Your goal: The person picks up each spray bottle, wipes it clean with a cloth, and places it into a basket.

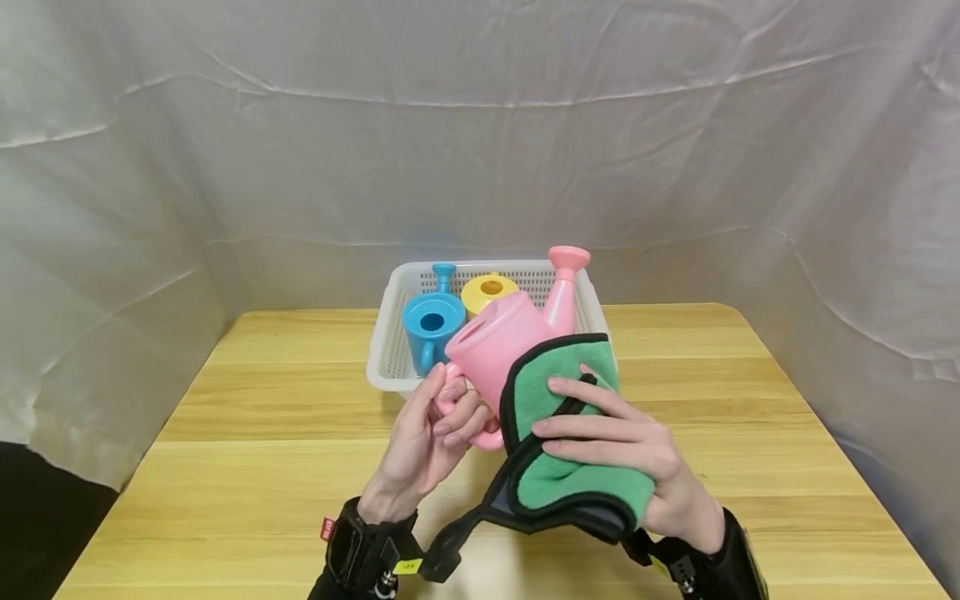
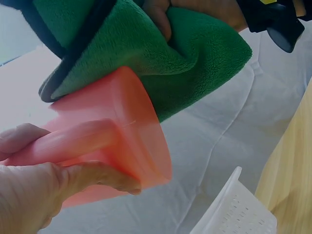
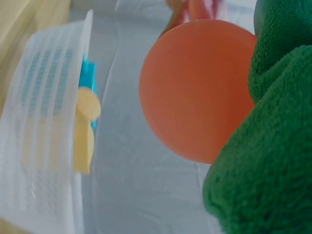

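Note:
A pink watering can (image 1: 491, 346) is held tilted above the table, its spout and rose pointing up to the right. My left hand (image 1: 431, 442) grips its handle, fingers curled round it, as the left wrist view also shows. In my right hand (image 1: 630, 450) is a green cloth (image 1: 581, 492) with black edging, folded and laid against the can's right side. The can's round base (image 3: 195, 92) shows in the right wrist view, with the cloth overlapping its edge. A black strap end of the cloth hangs toward the left wrist.
Behind the hands a white perforated basket (image 1: 388, 354) stands on the wooden table (image 1: 262, 425). Inside it are a blue watering can (image 1: 420, 333) and a yellow one (image 1: 480, 302). Pale grey fabric (image 1: 480, 167) hangs round the back and sides.

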{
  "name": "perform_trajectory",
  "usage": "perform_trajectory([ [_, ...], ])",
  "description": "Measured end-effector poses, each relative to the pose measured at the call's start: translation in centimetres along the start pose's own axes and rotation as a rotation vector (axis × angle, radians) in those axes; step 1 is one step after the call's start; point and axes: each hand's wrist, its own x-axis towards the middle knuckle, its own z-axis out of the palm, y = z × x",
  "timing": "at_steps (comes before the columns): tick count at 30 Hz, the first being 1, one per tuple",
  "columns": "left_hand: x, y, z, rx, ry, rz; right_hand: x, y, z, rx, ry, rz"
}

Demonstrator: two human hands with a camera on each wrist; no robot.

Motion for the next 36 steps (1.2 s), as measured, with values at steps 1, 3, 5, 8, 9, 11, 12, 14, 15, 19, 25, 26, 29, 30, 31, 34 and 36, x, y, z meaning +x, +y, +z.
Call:
perform_trajectory([
  [1,0.0,0.0,0.0,-0.005,0.000,0.002,0.0,0.0,0.1,-0.050,-0.023,-0.013],
  [3,-0.1,-0.1,0.0,-0.011,0.000,0.005,0.0,-0.1,0.3,-0.157,-0.075,-0.035],
  [5,-0.1,-0.1,0.0,-0.009,0.007,0.004,0.0,-0.2,0.5,-0.241,-0.120,-0.046],
  [8,-0.1,-0.1,0.0,0.010,0.019,0.005,-0.1,-0.3,0.7,-0.290,-0.145,-0.040],
  [9,-0.1,-0.1,0.1,0.027,0.020,0.004,-0.2,-0.2,0.7,-0.286,-0.140,-0.037],
  [11,-0.1,-0.1,0.2,0.077,0.026,-0.002,-0.4,-0.1,0.8,-0.249,-0.119,-0.017],
  [12,-0.1,-0.1,0.2,0.108,0.028,-0.009,-0.4,0.0,0.8,-0.224,-0.103,-0.006],
  [14,-0.2,-0.1,0.4,0.176,0.045,-0.030,-0.6,0.1,0.8,-0.178,-0.069,0.019],
  [15,-0.2,-0.1,0.5,0.209,0.050,-0.038,-0.6,0.1,0.7,-0.159,-0.054,0.029],
  [19,-0.2,-0.4,0.9,0.263,0.061,-0.051,-0.6,0.0,0.8,-0.138,-0.019,0.046],
  [25,-0.1,-0.8,1.2,0.286,0.134,-0.078,-0.5,0.0,1.2,-0.265,-0.058,0.006],
  [26,-0.1,-0.8,1.3,0.290,0.153,-0.091,-0.5,0.0,1.2,-0.294,-0.074,-0.001],
  [29,-0.2,-0.9,1.3,0.300,0.179,-0.121,-0.4,-0.1,1.4,-0.338,-0.105,-0.015],
  [30,-0.3,-0.9,1.3,0.298,0.181,-0.124,-0.4,-0.1,1.3,-0.335,-0.103,-0.013],
  [31,-0.3,-0.9,1.3,0.293,0.181,-0.127,-0.4,-0.1,1.3,-0.323,-0.097,-0.002],
  [34,-0.3,-0.9,1.2,0.302,0.157,-0.113,-0.3,-0.1,1.3,-0.252,-0.050,0.024],
  [36,-0.2,-0.9,1.0,0.312,0.130,-0.097,-0.1,-0.1,1.1,-0.177,-0.002,0.039],
])
